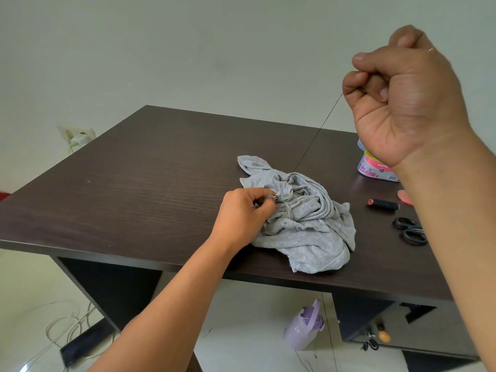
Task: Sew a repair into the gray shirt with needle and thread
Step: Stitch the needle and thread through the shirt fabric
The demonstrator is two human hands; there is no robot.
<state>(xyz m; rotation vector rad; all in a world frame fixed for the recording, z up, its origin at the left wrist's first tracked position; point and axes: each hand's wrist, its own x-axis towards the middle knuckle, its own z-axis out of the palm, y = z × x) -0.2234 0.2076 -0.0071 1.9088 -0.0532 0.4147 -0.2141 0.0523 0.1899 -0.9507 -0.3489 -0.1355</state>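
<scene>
Near the front edge of the desk, right of its middle: gray shirt (303, 224), crumpled in a heap, one fold reaching back toward the desk's middle.
Thread: a dark thread (314, 138) runs taut in a straight line from the bunched fabric at the shirt's left side up and to the right, to the raised hand.
Left hand: the left hand (241, 213) rests on the desk at the shirt's left edge, fingers curled, pinching a small gather of the fabric just where the thread leaves it.
Right hand: the right hand (402, 100) is held high above the desk's right side, fingers curled into a loose fist, thumb and forefinger pinching the upper end of the thread.
Needle: too small to make out; I cannot tell whether it sits in the pinch.
Right side of the desk: a spool of black thread (383, 204) lies on its side, well apart from the shirt; black-handled scissors (410, 230) lie nearer the front edge; a pink and white sewing kit pack (374, 167) stands farther back, partly hidden by the right wrist.
Desk: dark wood-grain desk (120, 183).
Floor below: a lilac bottle (304, 326) and white cables (67, 326).
</scene>
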